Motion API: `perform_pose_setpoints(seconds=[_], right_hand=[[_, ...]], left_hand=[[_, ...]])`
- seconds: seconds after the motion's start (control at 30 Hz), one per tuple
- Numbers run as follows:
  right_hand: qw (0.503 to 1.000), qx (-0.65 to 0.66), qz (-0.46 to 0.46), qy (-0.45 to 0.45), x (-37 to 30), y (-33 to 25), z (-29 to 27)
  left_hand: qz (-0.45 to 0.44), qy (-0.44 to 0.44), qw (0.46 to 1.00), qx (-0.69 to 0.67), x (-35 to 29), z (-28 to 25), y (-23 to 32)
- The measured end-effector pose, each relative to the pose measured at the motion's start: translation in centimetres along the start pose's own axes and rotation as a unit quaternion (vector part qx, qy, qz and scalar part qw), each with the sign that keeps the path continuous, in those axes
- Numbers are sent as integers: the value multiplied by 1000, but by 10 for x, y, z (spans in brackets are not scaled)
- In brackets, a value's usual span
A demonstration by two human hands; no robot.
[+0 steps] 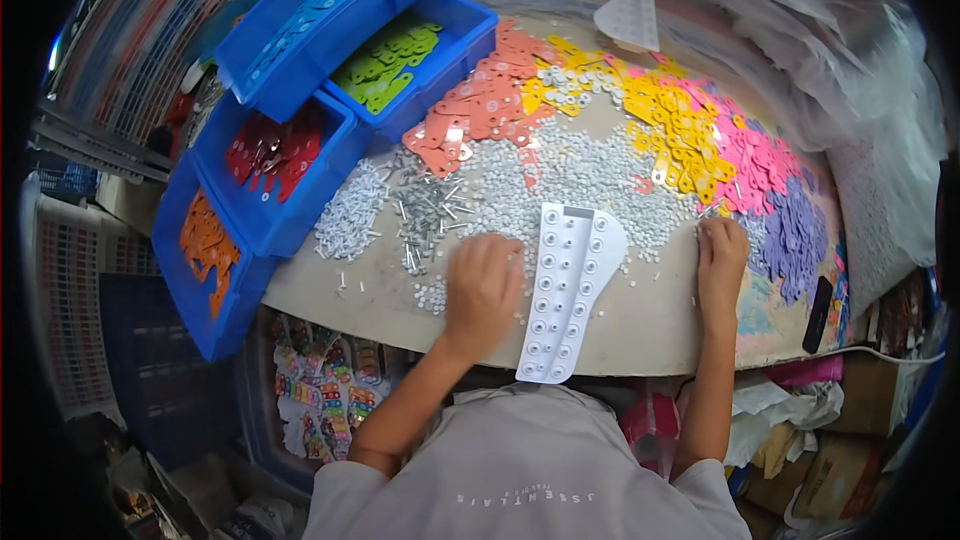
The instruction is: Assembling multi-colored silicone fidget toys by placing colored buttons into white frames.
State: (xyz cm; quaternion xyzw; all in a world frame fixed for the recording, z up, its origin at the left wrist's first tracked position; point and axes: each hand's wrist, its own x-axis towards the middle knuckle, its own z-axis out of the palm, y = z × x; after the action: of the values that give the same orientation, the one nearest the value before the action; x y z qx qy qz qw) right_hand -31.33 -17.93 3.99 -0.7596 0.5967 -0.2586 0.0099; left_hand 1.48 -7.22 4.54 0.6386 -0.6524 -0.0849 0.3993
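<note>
A long white plastic tray (562, 285) with rows of round sockets and one bulging side lies in front of me, its near end at the table's edge. Just left of it, my left hand (484, 285) is closed, fingers curled down at the pile of small white round caps (590, 175). What it holds, if anything, is hidden. Farther right, my right hand (722, 255) is also closed, fingertips pinched together at the edge of the caps, near the pink and purple pieces. I cannot make out what lies between them.
Blue bins (290, 230) with red, orange, green and blue flat pieces stand at left. Silver pins (425, 215), white pins (350, 210), coral (485, 100), yellow (685, 130), pink (752, 162) and purple pieces (795, 240) cover the table. A black bar (818, 315) lies at right.
</note>
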Motion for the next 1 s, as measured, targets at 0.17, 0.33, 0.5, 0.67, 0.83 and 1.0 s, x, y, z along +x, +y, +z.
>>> perform_pose_setpoints(seconds=[0.17,0.33,0.5,0.67,0.83,1.0], right_hand=[[993,48,43,98,2,-8,-3],[959,208,145,124,2,-29,8],[912,394,113,20,-7,-89,12],[932,356,51,-54,1,-138,17],[953,301,4,-45,8,-142,40],[960,275,-14,-59,16,-144,51]], left_hand=[[13,8,996,85,37,-35,-55],[44,-55,989,129,37,-46,-68],[32,-71,989,125,32,-39,-64],[-6,-47,979,197,24,-45,-65],[-1,-42,984,172,21,-42,-65],[11,-38,981,190,17,-37,-65]])
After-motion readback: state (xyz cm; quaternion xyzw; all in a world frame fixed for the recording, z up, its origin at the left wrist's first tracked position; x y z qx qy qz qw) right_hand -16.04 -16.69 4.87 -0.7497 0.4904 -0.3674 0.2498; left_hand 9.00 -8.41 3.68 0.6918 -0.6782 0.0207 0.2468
